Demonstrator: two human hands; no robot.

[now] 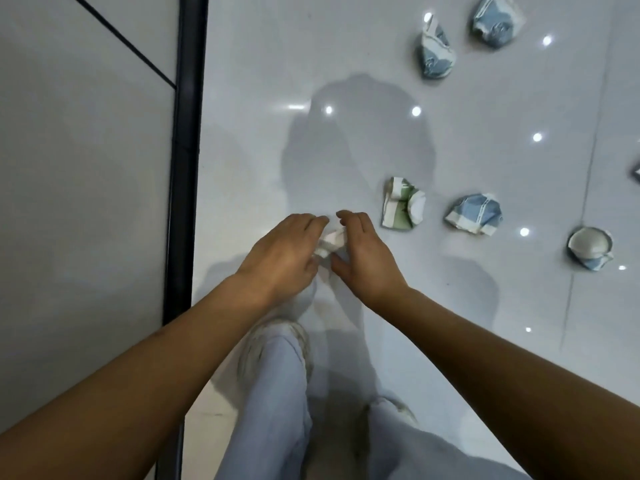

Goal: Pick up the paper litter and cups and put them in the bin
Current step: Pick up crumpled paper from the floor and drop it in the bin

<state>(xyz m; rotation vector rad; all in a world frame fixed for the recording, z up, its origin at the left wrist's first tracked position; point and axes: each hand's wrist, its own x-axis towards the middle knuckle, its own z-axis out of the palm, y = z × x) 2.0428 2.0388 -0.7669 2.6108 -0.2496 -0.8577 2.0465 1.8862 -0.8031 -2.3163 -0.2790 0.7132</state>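
Both hands close around a white crumpled paper just above the glossy floor. The left hand pinches it with curled fingers, while the right hand cups it, half open. It is better to gather all loose edges firmly before lifting; no bin is in view.

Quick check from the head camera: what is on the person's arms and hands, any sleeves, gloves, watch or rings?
Both forearms are bare to the frame edge, with no sleeves in view. The left hand and right hand wear no gloves, and no watch, bracelet or ring shows. Below them are pale blue trousers and a light-coloured shoe.
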